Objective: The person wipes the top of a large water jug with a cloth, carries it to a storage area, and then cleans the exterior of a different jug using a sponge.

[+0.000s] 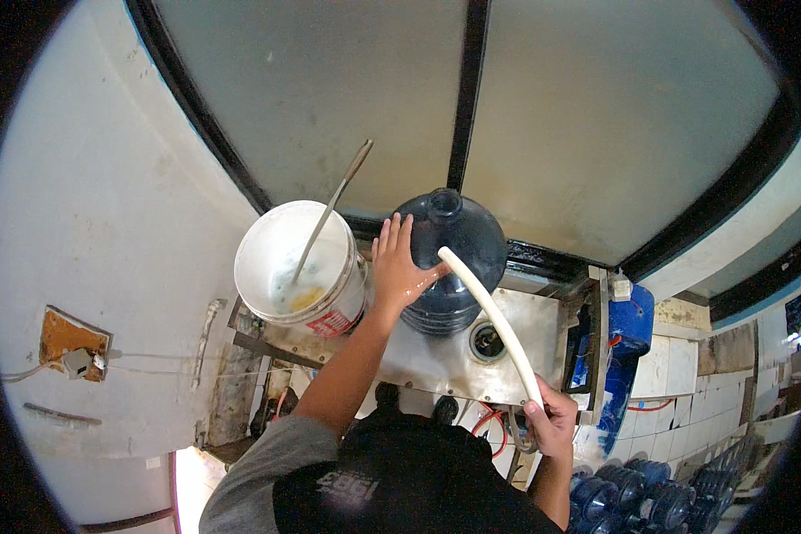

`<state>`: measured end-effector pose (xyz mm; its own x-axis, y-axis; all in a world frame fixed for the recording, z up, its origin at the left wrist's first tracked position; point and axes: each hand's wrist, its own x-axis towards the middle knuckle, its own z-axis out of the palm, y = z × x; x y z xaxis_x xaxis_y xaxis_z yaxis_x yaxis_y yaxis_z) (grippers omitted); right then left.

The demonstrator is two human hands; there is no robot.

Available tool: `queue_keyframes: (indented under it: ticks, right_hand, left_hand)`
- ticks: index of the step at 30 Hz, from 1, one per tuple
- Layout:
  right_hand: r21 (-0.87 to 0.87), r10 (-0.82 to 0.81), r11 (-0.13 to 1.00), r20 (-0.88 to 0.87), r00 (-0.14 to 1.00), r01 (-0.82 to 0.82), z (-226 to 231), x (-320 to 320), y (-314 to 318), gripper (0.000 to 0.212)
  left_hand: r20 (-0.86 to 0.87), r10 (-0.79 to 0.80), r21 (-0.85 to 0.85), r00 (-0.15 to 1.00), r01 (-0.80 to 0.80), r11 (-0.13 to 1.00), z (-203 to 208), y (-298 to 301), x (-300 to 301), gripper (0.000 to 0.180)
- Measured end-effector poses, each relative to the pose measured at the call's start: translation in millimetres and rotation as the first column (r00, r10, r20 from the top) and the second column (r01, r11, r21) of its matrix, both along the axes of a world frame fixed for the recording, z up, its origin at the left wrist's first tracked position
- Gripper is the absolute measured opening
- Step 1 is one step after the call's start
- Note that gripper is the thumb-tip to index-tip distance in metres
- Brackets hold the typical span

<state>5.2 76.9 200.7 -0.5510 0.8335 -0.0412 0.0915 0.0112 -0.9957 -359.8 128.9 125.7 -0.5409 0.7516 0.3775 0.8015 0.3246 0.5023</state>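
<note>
left hand: we've got it flat on the side of the big blue bottle, fingers spread, no grip
right hand: fingers clenched round the white hose
hose: runs up-left from that fist, tip at the bottle's shoulder
bottle: upright on the steel counter, beside the white bucket

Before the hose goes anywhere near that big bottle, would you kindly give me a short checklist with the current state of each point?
1. Left hand steadies the dark blue bottle: ok, palm flat on its side.
2. Right hand grips the white hose: ok.
3. Bottle mouth uncapped: cannot tell.
4. Hose tip at the mouth: not ok, it lies against the bottle's side.
5. White bucket stands apart from the bottle: ok.
</note>
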Motion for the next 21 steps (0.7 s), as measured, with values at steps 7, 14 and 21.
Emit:
queue_keyframes:
  ticks: [7,14,21]
  right_hand:
    - [0.048,0.020,0.999,0.007,1.000,-0.020,-4,-18,4,0.044]
    - [0.048,0.005,0.999,0.031,0.999,-0.006,-11,-18,10,0.044]
    - [0.194,-0.065,0.979,-0.024,0.998,0.068,-15,-14,17,0.045]
  left_hand:
    - [0.462,-0.073,0.365,0.884,-0.115,0.924,-44,-13,11,0.081]
    - [0.426,-0.160,0.530,0.890,-0.102,0.842,-52,-15,12,0.068]
    - [0.277,-0.313,0.236,0.909,0.251,0.939,42,56,16,0.082]
